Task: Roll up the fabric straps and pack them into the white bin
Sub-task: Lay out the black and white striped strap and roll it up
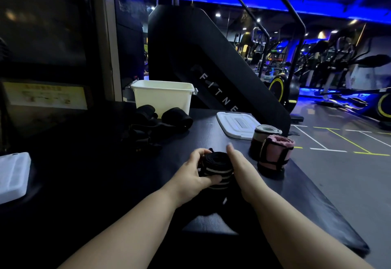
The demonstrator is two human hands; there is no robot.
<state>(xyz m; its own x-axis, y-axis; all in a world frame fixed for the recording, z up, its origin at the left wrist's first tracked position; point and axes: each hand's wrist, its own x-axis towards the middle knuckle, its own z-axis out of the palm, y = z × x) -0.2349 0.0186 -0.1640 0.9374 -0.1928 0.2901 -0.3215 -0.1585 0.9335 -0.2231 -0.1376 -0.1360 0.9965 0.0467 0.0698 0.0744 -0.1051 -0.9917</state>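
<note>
A black strap with white stripes (215,168), wound into a roll, stands on the dark padded surface (105,173) in front of me. My left hand (191,173) grips its left side, thumb across the front. My right hand (240,167) presses flat against its right side, fingers straight. A loose tail of the strap trails toward me between my forearms. The white bin (163,97) stands open at the back. A pile of loose black straps (156,124) lies in front of the bin. Two rolled straps, one grey (263,135) and one pink (275,152), stand at the right.
The bin's white lid (237,123) lies flat behind the rolled straps. A white plastic box (12,175) sits at the left edge. The padded surface ends close to the right of the pink roll. A black fitness machine (211,67) rises behind the bin.
</note>
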